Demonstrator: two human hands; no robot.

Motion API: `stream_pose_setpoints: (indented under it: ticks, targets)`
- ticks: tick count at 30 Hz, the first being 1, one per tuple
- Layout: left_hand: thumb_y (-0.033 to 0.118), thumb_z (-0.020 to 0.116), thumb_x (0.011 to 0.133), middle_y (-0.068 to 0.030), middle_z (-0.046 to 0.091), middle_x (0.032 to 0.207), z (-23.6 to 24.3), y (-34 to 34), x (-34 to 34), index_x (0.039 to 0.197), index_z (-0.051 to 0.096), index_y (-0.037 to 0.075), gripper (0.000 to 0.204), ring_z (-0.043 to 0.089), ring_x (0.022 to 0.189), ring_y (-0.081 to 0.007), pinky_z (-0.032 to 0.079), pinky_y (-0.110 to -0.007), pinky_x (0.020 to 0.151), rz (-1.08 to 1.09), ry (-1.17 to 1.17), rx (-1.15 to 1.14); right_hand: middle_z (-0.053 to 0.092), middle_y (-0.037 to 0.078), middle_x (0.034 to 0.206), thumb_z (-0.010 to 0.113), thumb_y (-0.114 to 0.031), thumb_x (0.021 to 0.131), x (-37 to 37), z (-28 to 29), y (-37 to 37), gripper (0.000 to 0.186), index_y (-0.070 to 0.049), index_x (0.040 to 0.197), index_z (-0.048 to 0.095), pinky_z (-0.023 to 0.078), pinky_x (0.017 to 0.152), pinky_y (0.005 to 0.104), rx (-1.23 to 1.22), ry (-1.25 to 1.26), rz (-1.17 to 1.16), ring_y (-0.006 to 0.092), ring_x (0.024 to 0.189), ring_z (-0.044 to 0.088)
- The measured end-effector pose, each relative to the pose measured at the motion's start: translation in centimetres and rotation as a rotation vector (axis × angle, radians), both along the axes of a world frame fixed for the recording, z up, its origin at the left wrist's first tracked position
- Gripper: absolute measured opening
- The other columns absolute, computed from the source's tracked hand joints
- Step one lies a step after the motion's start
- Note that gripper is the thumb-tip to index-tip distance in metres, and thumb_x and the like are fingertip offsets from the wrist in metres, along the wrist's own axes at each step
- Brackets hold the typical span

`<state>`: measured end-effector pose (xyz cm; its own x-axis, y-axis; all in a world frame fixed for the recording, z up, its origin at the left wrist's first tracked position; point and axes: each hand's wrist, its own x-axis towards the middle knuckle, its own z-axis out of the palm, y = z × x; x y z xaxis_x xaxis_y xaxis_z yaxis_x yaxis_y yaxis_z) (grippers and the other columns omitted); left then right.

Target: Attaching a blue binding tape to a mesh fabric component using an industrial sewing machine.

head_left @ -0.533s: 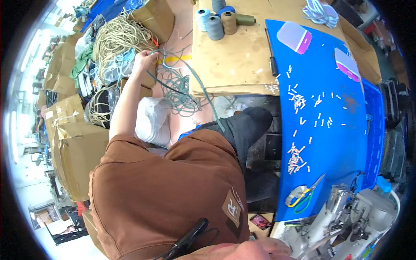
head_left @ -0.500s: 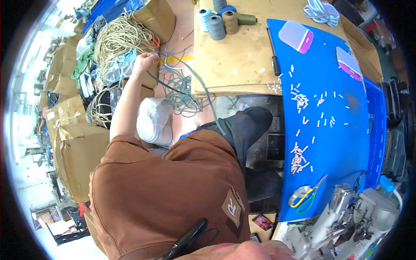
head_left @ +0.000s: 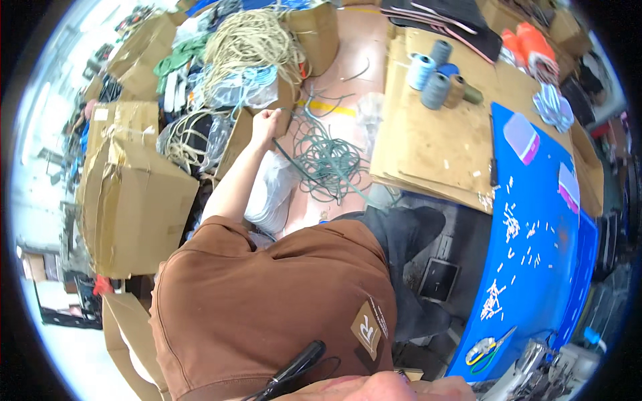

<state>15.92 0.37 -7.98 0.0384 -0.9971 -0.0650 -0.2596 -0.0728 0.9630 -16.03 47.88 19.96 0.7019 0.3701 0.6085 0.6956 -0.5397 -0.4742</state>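
Observation:
My left hand (head_left: 266, 120) is raised, arm stretched out over the floor, with its fingers closed on a dark green cord (head_left: 286, 154). Below and right of it a loose tangled heap of the same green cord (head_left: 326, 160) lies on the pink floor, with strands running toward my dark trousers (head_left: 401, 234). A white plastic-wrapped bundle (head_left: 267, 194) sits just below the hand. Boxes and bags with a big pile of beige rope (head_left: 244, 50) are behind it. My right hand is not in view.
A cardboard-covered table (head_left: 428, 147) holds thread cones (head_left: 435, 90). A blue mat (head_left: 528, 301) carries small pieces, pink-white containers (head_left: 520, 137) and scissors (head_left: 488, 351), near a sewing machine (head_left: 535, 367). Large cardboard boxes (head_left: 140, 207) stand left; orange bundles (head_left: 535, 53) lie at back right.
The view has turned, so the scene sits further right and lower and more of the back shows. My left hand still grips the cord, now nearer the middle of the picture.

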Motion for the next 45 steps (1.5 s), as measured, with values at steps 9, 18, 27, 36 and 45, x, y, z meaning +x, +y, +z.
stream_pose_setpoints:
  ticks: [9,18,27,36,45]
  targets:
    - [0.023,0.061,0.100,0.0040,0.057,0.071,-8.0,3.5,9.1,0.092,0.066,0.008,0.018,0.049,0.061,-0.0057,0.042,-0.022,0.057,-0.170,-0.015,0.184,0.059,0.012,0.065,0.076,-0.014,0.077,6.6,-1.0,0.8,0.026,0.009,0.082,0.064,0.035,0.039,0.0304,0.560,-0.403,-1.378,0.0188,0.046,0.051]
    - [0.021,0.065,0.093,0.0026,0.060,0.070,-12.3,2.7,7.2,0.087,0.068,0.005,0.018,0.051,0.064,-0.0077,0.043,-0.027,0.059,-0.241,-0.024,0.176,0.064,0.016,0.066,0.075,-0.019,0.088,10.2,-2.6,-0.3,0.028,0.006,0.082,0.063,0.042,0.040,0.0325,0.596,-0.439,-1.610,0.0202,0.046,0.056]
    - [0.015,0.063,0.093,0.0011,0.062,0.070,-14.2,3.4,6.8,0.088,0.068,0.003,0.014,0.055,0.063,-0.0079,0.045,-0.026,0.057,-0.290,0.012,0.231,0.063,0.013,0.064,0.073,-0.011,0.083,11.8,-0.9,-2.0,0.015,0.001,0.081,0.063,0.042,0.039,0.0341,0.672,-0.435,-1.680,0.0195,0.045,0.056]
    - [0.020,0.065,0.094,0.0002,0.064,0.072,-18.1,1.8,6.8,0.089,0.069,0.003,0.018,0.058,0.065,-0.0091,0.048,-0.028,0.062,-0.338,-0.073,0.119,0.061,0.010,0.059,0.069,-0.005,0.082,11.1,-0.4,-4.2,0.007,-0.003,0.081,0.062,0.041,0.038,0.0332,0.676,-0.444,-1.497,0.0174,0.041,0.053]
    - [0.016,0.064,0.097,0.0025,0.062,0.071,-20.1,0.8,8.0,0.085,0.066,0.003,0.017,0.051,0.064,-0.0062,0.043,-0.025,0.060,-0.351,0.031,0.271,0.059,0.008,0.055,0.057,0.001,0.088,13.9,-0.3,-6.9,0.011,-0.008,0.086,0.050,0.037,0.036,0.0267,0.662,-0.714,-1.478,0.0138,0.036,0.047]
